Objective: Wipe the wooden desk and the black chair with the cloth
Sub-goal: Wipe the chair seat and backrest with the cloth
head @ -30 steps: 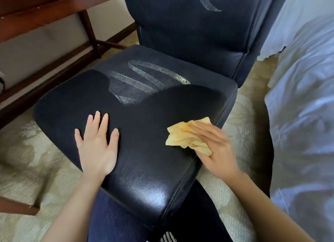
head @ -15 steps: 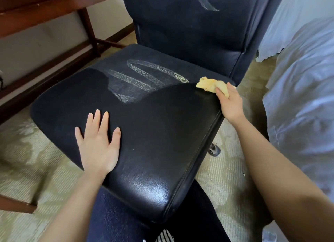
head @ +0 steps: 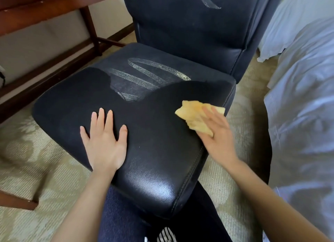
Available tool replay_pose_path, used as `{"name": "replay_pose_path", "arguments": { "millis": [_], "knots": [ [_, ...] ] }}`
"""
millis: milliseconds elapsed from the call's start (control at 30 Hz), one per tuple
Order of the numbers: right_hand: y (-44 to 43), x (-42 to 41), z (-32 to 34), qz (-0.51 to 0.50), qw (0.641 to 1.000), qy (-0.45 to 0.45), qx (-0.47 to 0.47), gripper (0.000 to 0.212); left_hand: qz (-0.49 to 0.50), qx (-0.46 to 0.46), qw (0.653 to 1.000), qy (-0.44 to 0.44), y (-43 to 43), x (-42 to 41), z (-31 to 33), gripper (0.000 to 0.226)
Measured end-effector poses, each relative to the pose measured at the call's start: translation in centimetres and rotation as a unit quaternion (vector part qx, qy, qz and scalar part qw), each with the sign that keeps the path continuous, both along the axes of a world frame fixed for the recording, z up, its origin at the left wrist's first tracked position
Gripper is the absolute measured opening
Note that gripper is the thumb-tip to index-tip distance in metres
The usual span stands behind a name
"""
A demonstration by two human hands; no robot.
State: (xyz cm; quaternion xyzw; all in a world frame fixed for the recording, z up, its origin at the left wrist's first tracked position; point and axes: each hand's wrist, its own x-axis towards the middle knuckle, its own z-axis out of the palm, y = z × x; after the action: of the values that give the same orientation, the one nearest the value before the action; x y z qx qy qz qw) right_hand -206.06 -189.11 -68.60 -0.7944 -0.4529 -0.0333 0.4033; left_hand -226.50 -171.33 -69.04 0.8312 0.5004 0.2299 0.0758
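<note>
Cloth (head: 195, 115) sits under your flat right hand (head: 219, 135), grip wide; sweep evenly over chair seat (head: 162, 151) streaks (head: 144, 75), flat left hand (head: 104, 142) bracing.

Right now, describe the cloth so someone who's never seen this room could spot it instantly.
Start at the black chair filling the middle. On its seat's right side, the right hand presses a crumpled cloth. It is the only yellow thing there.

Soft bright light, glare on the chair seat (head: 153, 187), right hand (head: 218, 135) motion-blurred, edges bowed.
</note>
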Motion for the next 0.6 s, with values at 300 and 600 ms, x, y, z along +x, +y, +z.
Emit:
{"name": "replay_pose_path", "arguments": {
  "millis": [300, 600],
  "knots": [
    [-2.6, -6.7, 1.0, 0.065, 0.995, -0.073, -0.010, 0.040, -0.011, -0.016, 1.000, 0.017, -0.1, -0.2, 0.4, 0.057],
    [3.2, -2.5, 3.2, -0.043, 0.988, -0.123, -0.085, 0.019, -0.030, 0.003, 0.998, 0.055, 1.4, -0.2, 2.2, 0.054]
  ]
}}
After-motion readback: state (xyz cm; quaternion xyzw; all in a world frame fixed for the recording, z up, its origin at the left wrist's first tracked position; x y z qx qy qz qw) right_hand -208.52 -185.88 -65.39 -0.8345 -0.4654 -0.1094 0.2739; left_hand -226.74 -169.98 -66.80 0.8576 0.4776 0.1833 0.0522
